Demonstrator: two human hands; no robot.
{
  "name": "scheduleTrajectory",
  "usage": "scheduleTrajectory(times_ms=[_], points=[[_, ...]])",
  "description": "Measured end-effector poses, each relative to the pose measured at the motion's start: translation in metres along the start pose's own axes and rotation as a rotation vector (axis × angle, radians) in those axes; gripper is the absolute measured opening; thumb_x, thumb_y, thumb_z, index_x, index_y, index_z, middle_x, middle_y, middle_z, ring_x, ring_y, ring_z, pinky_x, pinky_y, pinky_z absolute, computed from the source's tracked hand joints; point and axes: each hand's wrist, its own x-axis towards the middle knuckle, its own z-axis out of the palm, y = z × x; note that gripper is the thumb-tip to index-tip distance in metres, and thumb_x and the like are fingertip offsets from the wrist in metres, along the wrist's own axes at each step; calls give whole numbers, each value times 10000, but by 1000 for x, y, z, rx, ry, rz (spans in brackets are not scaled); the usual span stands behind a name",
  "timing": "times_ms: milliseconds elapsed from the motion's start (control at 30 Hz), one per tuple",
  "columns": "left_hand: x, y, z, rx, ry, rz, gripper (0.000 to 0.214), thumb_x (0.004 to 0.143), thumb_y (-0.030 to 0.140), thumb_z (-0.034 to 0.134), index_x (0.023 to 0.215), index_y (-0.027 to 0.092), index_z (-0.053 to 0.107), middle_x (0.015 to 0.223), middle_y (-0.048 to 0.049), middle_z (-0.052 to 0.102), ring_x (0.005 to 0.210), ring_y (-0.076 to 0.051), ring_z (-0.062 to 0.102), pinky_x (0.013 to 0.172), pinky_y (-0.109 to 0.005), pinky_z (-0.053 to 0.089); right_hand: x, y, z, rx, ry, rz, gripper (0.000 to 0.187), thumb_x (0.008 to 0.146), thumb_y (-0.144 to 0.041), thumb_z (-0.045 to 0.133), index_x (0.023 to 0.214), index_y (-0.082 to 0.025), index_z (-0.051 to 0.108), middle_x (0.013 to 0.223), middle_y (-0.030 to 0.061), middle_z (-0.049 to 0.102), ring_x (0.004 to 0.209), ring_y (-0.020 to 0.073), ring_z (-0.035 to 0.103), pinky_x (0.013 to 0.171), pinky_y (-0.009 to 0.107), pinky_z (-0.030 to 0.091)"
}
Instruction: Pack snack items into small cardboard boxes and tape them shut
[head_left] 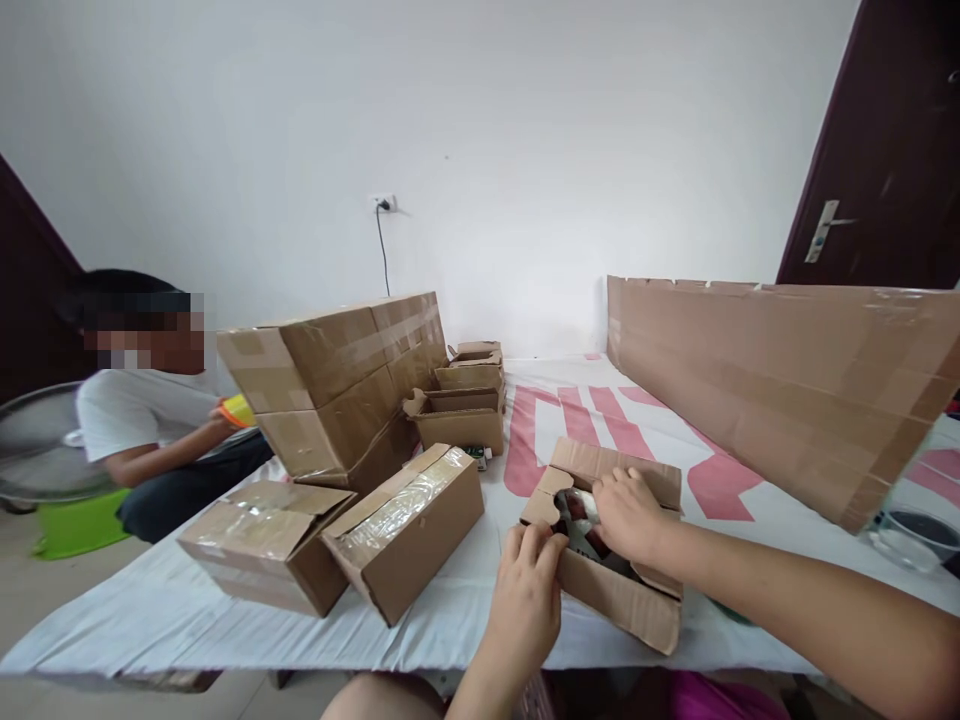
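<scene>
An open cardboard box (619,605) lies on the cloth in front of me, its flaps spread outward. My left hand (527,575) is closed over the box's near left edge, fingers curled on the cardboard. Reaching into the box from the right, my right hand (628,512) has its fingers bent downward. Beside those fingers shows a whitish, shiny packed item (583,505) with dark and reddish parts; its kind is unclear. The right fingertips are partly hidden, so what they grip cannot be made out.
Two taped cardboard boxes (409,530) stand to the left, before a stack of larger cartons (337,390). Open small boxes (461,425) line up behind. A long cardboard panel (780,390) stands at right, near a clear container (919,535). Another person (161,420) sits at left.
</scene>
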Motion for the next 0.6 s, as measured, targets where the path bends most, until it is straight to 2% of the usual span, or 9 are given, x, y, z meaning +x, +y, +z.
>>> scheduleTrajectory(times_ms=[100, 233, 333, 467, 600], points=[[0, -1, -1, 41, -24, 2, 404, 858, 10, 395, 1177, 195, 560, 1109, -101, 554, 954, -228, 494, 828, -396, 504, -1, 4, 1, 126, 13, -21, 226, 760, -316, 664, 926, -164, 638, 1046, 130, 677, 1054, 300, 565, 859, 377, 383], [6, 0, -4, 137, -61, -12, 375, 851, 7, 413, 1101, 209, 607, 1034, -75, 578, 934, -219, 520, 803, -367, 509, -4, 8, 7, 281, -30, -71, 346, 648, -202, 727, 966, -161, 595, 874, 91, 717, 839, 262, 663, 667, 294, 409], [12, 2, -6, 178, -98, -36, 343, 846, 12, 420, 1040, 205, 627, 982, -67, 590, 913, -213, 543, 776, -351, 512, -3, 15, 9, 387, 23, -53, 340, 688, -144, 678, 1008, -181, 569, 840, 55, 727, 784, 231, 684, 623, 270, 408], [26, 3, -10, 234, -123, -45, 357, 840, 6, 404, 1008, 205, 648, 990, -75, 594, 936, -213, 556, 797, -349, 506, 3, 37, 0, 539, 205, 11, 268, 825, -156, 537, 1086, -218, 533, 990, 38, 720, 924, 181, 671, 754, 272, 446], [55, -8, -13, 253, -157, -168, 336, 866, 32, 399, 971, 196, 673, 996, -89, 601, 987, -221, 550, 844, -354, 478, 11, 73, -14, 843, 567, 110, 227, 802, -205, 545, 1027, -224, 569, 969, 32, 714, 912, 187, 668, 793, 298, 469]])
